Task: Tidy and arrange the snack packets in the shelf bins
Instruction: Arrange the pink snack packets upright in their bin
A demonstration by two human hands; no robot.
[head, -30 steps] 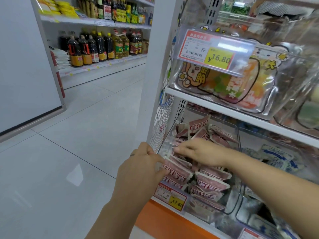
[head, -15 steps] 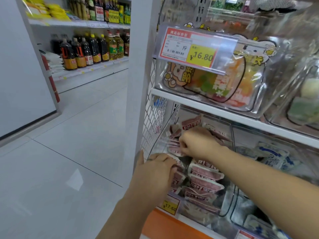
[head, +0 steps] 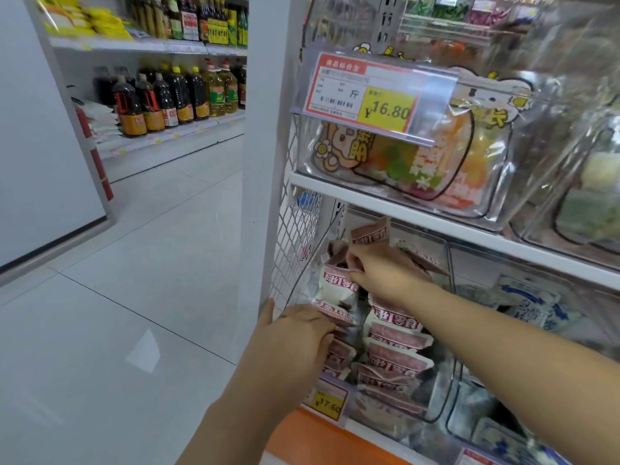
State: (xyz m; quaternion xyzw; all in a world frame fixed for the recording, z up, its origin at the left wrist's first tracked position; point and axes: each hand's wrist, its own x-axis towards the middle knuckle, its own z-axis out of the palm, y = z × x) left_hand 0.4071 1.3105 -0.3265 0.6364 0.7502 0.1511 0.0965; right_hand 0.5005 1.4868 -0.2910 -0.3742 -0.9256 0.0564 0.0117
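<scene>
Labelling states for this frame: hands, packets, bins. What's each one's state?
left hand: fingers curled over front-left packets.
right hand: pinching rear-left packet.
right-column packets: stacked overlapping, labels up.
clear bin: nearly full.
blue-white packets: loose in neighbouring bin, untouched.

The snack packets (head: 396, 344) are small pink-and-white pouches with red-and-white lettering, and they fill the clear bin (head: 448, 391). In the right half of the bin they lie in one overlapping row from front to back. In its left half they are mixed and tilted. At the bin's back one packet (head: 369, 231) stands upright. Just right of this bin, a second bin (head: 466, 407) holds blue-and-white packets (head: 533, 303).
</scene>
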